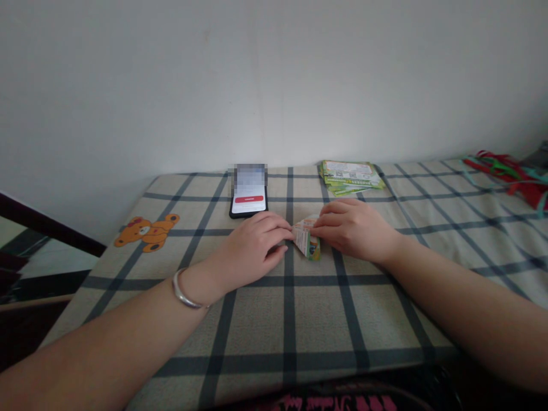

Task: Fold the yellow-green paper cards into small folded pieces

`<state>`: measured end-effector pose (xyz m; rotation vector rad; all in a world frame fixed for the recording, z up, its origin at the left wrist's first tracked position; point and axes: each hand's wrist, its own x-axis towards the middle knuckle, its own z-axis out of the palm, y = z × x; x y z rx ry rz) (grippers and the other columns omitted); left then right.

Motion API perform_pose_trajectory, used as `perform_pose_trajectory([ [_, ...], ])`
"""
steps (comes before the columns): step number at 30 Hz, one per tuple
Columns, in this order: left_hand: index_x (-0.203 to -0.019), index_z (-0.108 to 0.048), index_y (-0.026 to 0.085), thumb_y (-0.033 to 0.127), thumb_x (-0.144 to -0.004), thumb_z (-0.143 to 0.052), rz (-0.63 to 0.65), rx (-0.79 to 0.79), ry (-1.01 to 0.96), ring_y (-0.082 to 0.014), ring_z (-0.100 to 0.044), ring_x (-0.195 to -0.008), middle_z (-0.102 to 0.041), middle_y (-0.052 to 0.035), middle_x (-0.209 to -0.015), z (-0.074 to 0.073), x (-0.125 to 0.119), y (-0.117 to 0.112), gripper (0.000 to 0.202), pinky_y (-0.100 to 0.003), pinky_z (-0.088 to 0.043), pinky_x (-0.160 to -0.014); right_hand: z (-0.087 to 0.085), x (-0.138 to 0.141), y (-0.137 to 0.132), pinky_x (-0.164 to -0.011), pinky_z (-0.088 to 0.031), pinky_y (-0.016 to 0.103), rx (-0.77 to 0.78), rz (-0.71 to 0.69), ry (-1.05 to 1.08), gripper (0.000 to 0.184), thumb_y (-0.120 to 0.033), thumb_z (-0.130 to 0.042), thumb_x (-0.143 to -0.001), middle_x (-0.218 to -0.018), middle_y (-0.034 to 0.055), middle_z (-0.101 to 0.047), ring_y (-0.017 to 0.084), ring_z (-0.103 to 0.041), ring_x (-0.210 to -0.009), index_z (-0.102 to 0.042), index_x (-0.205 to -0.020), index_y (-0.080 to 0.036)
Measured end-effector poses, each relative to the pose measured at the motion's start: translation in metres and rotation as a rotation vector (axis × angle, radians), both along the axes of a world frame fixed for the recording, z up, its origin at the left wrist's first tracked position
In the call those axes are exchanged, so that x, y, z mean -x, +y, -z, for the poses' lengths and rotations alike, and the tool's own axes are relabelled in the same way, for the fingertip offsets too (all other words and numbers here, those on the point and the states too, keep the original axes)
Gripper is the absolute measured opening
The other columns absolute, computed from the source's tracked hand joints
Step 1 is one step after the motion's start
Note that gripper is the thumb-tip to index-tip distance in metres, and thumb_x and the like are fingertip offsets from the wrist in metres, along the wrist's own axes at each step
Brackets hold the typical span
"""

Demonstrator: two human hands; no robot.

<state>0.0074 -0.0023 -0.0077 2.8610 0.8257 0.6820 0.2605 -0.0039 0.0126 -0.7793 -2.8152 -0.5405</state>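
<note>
We find a folded green-and-white paper leaflet on the grey checked cloth cover, between our hands. It should be light and thin, springy at the creases — best held by its folded edges. Our left hand curls against it, our right hand lies over it — whether either grips, we cannot tell.

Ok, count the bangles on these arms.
1. A silver-coloured bangle circles the left wrist, just behind the left hand. The right wrist shows none, though one could be hidden on its underside.
</note>
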Motion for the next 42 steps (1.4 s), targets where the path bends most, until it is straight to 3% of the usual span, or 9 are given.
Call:
perform_pose_trajectory([
  [5,-0.108,-0.067,0.016,0.018,-0.091,-0.054,0.011,-0.021,0.026,-0.0222,-0.055,-0.107,-0.064,-0.0075,-0.112,-0.002,-0.001,-0.005,0.022,-0.041,-0.047,-0.096,0.001,0.008,-0.004,-0.064,-0.035,0.035,-0.064,0.035,-0.051,0.02,-0.02,-0.05,-0.095,-0.081,0.0035,-0.069,0.019,-0.053,-0.075,-0.069,-0.092,-0.017],
  [8,-0.109,-0.067,0.016,0.023,-0.093,-0.052,0.009,-0.028,0.048,-0.023,-0.055,-0.106,-0.064,-0.0082,-0.112,-0.003,-0.002,-0.006,0.023,-0.042,-0.048,-0.095,0.003,0.011,-0.005,-0.064,-0.034,0.033,-0.006,0.045,-0.007,0.021,-0.023,-0.05,-0.094,-0.078,0.0035,-0.067,0.018,-0.052,-0.074,-0.068,-0.084,-0.017],
  [16,-0.111,-0.065,0.016,0.026,-0.091,-0.056,-0.022,-0.044,0.067,-0.0236,-0.056,-0.108,-0.065,-0.0079,-0.113,0.0,-0.002,-0.004,0.025,-0.043,-0.047,-0.096,0.009,0.006,-0.001,-0.067,-0.039,0.028,0.237,0.005,0.223,0.019,-0.03,-0.056,-0.092,-0.081,0.0028,-0.066,0.015,-0.056,-0.075,-0.071,-0.087,-0.02],
  [31,-0.097,-0.072,0.018,0.029,-0.089,-0.061,-0.065,-0.045,0.028,-0.0222,-0.057,-0.103,-0.07,-0.0042,-0.1,-0.001,-0.003,-0.003,0.018,-0.04,-0.047,-0.094,0.013,0.009,0.0,-0.069,-0.042,0.026,0.402,-0.042,0.327,0.012,-0.026,-0.061,-0.088,-0.082,0.0028,-0.066,0.015,-0.058,-0.077,-0.072,-0.088,-0.02],
  [42,-0.094,-0.071,0.016,0.024,-0.089,-0.061,-0.053,-0.066,-0.006,-0.0222,-0.058,-0.104,-0.071,-0.0045,-0.097,0.0,-0.003,-0.003,0.014,-0.039,-0.048,-0.094,0.009,0.01,-0.004,-0.073,-0.043,0.029,0.373,0.067,0.261,0.023,-0.034,-0.062,-0.087,-0.091,0.0057,-0.066,0.019,-0.06,-0.085,-0.071,-0.103,-0.019],
])
